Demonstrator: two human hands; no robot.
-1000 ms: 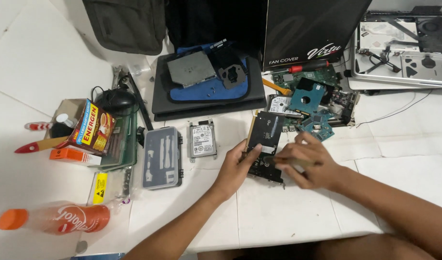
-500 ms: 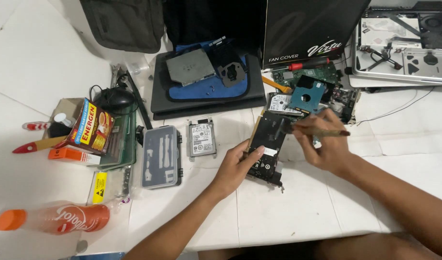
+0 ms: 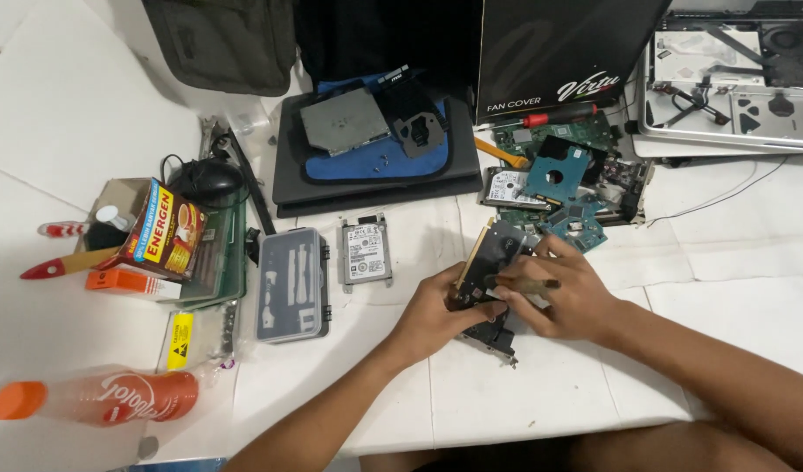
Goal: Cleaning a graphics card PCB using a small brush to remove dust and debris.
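My left hand (image 3: 438,312) grips a black expansion card (image 3: 491,259), tilted up off the white tiled surface. My right hand (image 3: 566,293) holds a slim screwdriver (image 3: 531,284) against the card's upper side, its tip pointing left. A black bracket part (image 3: 493,335) sticks out below my hands. Just behind them lie blue-green circuit boards (image 3: 569,218) and a bare hard drive (image 3: 509,186).
A small hard drive in a bracket (image 3: 365,252) and a grey bit case (image 3: 293,283) lie to the left. Further left are a carton (image 3: 161,230), a mouse (image 3: 207,179) and a bottle with an orange cap (image 3: 100,399). A closed laptop (image 3: 366,157), black box (image 3: 559,52) and opened laptop (image 3: 733,79) sit behind.
My right hand, raised with the screwdriver half a second ago, has come back down onto the card. My left hand has kept hold of the card, which is now tipped lower.
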